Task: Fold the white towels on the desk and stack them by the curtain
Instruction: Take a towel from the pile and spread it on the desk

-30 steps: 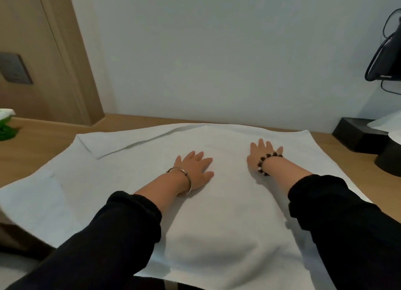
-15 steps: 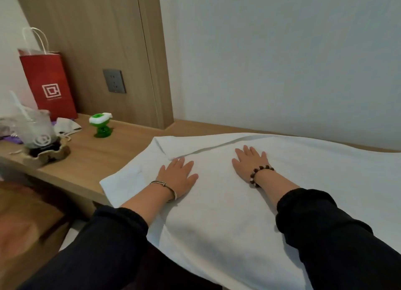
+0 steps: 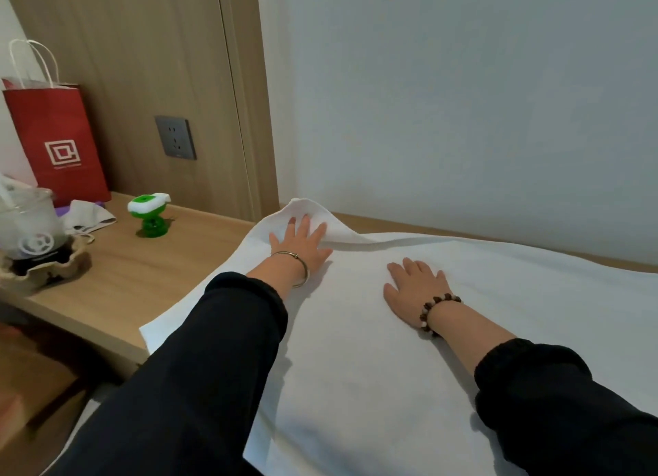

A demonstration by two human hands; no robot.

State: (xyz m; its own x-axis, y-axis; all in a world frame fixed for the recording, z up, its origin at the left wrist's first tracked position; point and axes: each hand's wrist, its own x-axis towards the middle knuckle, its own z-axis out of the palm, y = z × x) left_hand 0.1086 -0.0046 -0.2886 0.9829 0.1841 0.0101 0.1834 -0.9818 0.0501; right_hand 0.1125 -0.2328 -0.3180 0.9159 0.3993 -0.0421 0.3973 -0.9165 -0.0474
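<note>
A large white towel [image 3: 409,361] lies spread over the wooden desk [image 3: 149,272] and hangs over its front edge. My left hand [image 3: 301,246] lies flat with spread fingers at the towel's far left corner. That corner is folded over and stands up in a small peak [image 3: 302,208] around my fingertips. My right hand [image 3: 414,283] presses flat on the towel's middle, fingers straight. Both arms wear black sleeves. No curtain is in view.
On the desk's left part stand a green and white toy [image 3: 149,215], a clear cup in a brown holder [image 3: 32,240], a crumpled cloth [image 3: 87,217] and a red paper bag [image 3: 53,141]. A wood panel with a socket [image 3: 175,138] and a white wall rise behind.
My left hand has slid forward and left to the towel's far corner, which now stands up. My right hand has shifted a little. The view has moved closer.
</note>
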